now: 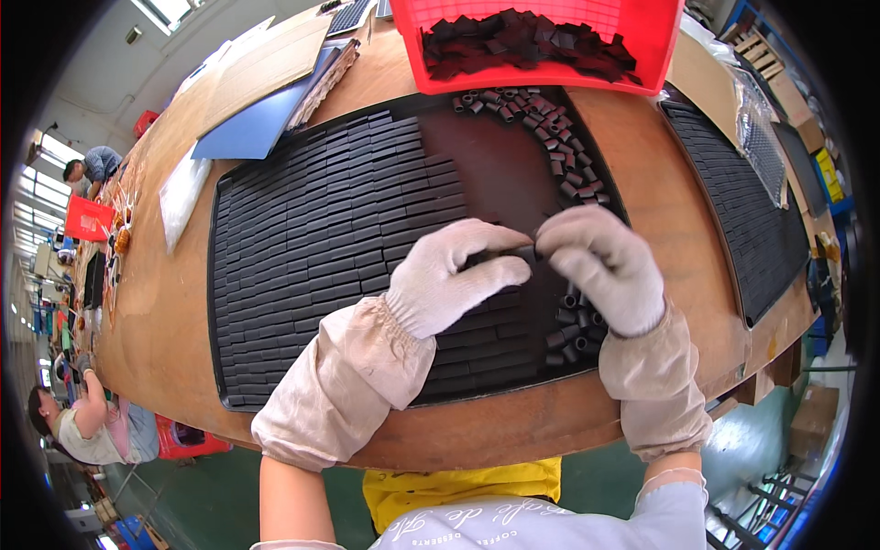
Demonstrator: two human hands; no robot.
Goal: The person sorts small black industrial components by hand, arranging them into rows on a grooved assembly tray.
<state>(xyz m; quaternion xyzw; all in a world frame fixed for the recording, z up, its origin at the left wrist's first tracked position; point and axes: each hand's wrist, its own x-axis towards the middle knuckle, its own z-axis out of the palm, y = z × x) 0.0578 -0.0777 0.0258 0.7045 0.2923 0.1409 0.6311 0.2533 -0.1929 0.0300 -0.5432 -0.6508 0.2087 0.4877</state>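
A wide black tray [220,367] lies in front of me on the wooden table. Tight rows of short black pieces [321,238] fill its left and middle part. Loose hollow black tubes [573,165] are scattered along its right side, some showing below my right hand. My left hand [463,266], in a white glove, hovers over the tray with thumb and forefinger curved toward each other. My right hand [605,261], gloved too, meets it fingertip to fingertip. A small dark bit shows between the two hands; the fingertips mostly hide it.
A red crate [541,73] of black pieces stands at the tray's far edge. Another filled tray [733,211] lies at right, partly under cardboard [706,87]. Cardboard [266,78] and a blue sheet [247,128] lie far left. Two people work at left.
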